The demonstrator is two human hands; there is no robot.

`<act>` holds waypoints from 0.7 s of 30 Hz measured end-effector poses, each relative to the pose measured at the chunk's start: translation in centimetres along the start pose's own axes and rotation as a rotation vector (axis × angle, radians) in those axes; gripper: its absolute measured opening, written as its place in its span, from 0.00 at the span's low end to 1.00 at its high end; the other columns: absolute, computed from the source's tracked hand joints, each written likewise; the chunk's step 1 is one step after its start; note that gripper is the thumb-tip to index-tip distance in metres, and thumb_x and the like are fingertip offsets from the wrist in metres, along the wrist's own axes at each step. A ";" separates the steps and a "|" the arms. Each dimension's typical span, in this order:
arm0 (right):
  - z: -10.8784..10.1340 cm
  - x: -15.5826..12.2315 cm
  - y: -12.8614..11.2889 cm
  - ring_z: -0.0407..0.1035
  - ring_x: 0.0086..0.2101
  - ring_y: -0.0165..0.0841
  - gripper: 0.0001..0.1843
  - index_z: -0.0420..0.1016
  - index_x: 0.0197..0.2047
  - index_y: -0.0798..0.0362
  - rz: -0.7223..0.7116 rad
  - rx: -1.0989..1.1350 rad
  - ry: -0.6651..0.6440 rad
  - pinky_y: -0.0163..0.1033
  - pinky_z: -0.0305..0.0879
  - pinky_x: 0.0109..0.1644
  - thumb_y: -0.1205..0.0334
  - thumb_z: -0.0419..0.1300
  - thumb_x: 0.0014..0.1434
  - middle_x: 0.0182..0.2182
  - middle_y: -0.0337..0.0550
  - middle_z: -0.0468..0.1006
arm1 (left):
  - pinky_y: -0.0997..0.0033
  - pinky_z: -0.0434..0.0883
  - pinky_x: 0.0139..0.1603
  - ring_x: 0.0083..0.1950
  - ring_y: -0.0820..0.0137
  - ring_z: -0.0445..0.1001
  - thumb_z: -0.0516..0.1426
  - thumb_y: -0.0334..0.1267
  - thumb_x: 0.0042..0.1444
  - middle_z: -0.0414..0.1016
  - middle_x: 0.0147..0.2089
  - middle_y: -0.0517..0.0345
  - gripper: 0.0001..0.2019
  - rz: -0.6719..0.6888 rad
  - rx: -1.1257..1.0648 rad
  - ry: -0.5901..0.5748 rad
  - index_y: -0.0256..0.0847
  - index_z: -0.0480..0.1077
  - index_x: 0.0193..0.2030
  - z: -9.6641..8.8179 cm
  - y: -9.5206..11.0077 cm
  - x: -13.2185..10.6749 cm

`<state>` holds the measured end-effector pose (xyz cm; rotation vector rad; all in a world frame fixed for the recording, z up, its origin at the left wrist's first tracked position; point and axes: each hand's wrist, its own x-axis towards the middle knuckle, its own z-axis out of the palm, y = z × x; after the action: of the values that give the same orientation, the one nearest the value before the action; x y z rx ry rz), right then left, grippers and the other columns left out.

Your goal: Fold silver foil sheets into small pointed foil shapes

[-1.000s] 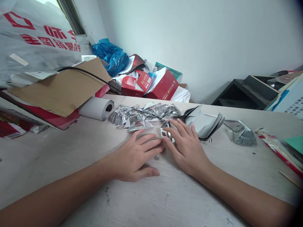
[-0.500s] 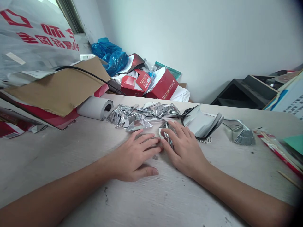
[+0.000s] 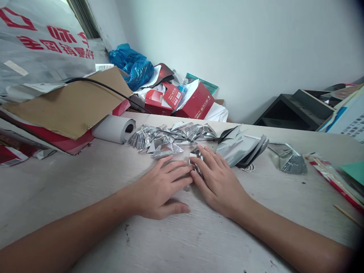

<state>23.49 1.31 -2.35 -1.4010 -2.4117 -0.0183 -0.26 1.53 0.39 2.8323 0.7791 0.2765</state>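
Observation:
My left hand lies palm down on the table, fingers stretched out and thumb apart. Its fingertips reach the near left edge of a small piece of silver foil. From the right, my right hand rests over that foil with its fingers extended, covering much of it. Just beyond both hands lies a row of pleated silver foil fans. Right of my right hand is a stack of silver and black sheets, its top sheet curled up.
A grey paper roll and leaning cardboard stand at the left. Red boxes and a blue plastic bag sit behind the table. Another foil fan and a red-edged packet lie at the right.
My right hand has shifted slightly left over the foil piece. The top sheet of the stack has flopped toward the near side. My left hand is nearly still.

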 end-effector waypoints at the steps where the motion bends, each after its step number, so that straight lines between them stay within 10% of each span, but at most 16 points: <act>1: -0.1 0.0 -0.1 0.52 0.74 0.46 0.24 0.68 0.65 0.48 -0.005 0.013 -0.001 0.62 0.60 0.76 0.50 0.47 0.72 0.75 0.50 0.54 | 0.38 0.46 0.78 0.78 0.50 0.55 0.52 0.60 0.68 0.63 0.74 0.44 0.30 0.012 -0.019 -0.016 0.41 0.67 0.67 -0.1 0.0 0.1; 7: -0.6 0.0 -0.4 0.51 0.75 0.44 0.25 0.66 0.67 0.47 -0.033 0.076 -0.032 0.62 0.59 0.76 0.51 0.44 0.73 0.75 0.47 0.53 | 0.36 0.36 0.80 0.80 0.50 0.51 0.53 0.65 0.65 0.67 0.72 0.48 0.36 0.052 -0.082 -0.071 0.47 0.60 0.73 -0.3 0.1 0.1; 12: -0.6 -0.1 -0.2 0.51 0.75 0.44 0.25 0.65 0.67 0.46 -0.041 0.100 -0.015 0.61 0.60 0.76 0.50 0.45 0.73 0.74 0.46 0.56 | 0.34 0.47 0.78 0.77 0.50 0.57 0.52 0.59 0.69 0.65 0.73 0.44 0.28 -0.019 0.026 0.004 0.43 0.67 0.67 0.2 -0.1 0.2; 16: -0.4 -0.2 -0.1 0.52 0.74 0.44 0.25 0.64 0.68 0.48 -0.063 0.148 0.036 0.60 0.61 0.75 0.51 0.47 0.72 0.73 0.48 0.58 | 0.42 0.66 0.68 0.68 0.53 0.69 0.54 0.46 0.70 0.72 0.66 0.42 0.20 0.005 0.161 0.262 0.36 0.71 0.60 0.1 0.4 0.3; 21: -1.8 -0.7 -0.7 0.61 0.69 0.36 0.22 0.64 0.66 0.49 -0.094 0.409 0.234 0.52 0.65 0.73 0.60 0.50 0.71 0.67 0.47 0.68 | 0.55 0.76 0.49 0.41 0.62 0.75 0.57 0.36 0.65 0.78 0.34 0.55 0.06 0.118 0.106 0.603 0.41 0.76 0.38 -1.4 4.9 -4.7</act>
<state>23.71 0.02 -0.79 -1.0380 -2.1332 0.2590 -2.19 -4.83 2.24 2.9129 0.7362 1.1756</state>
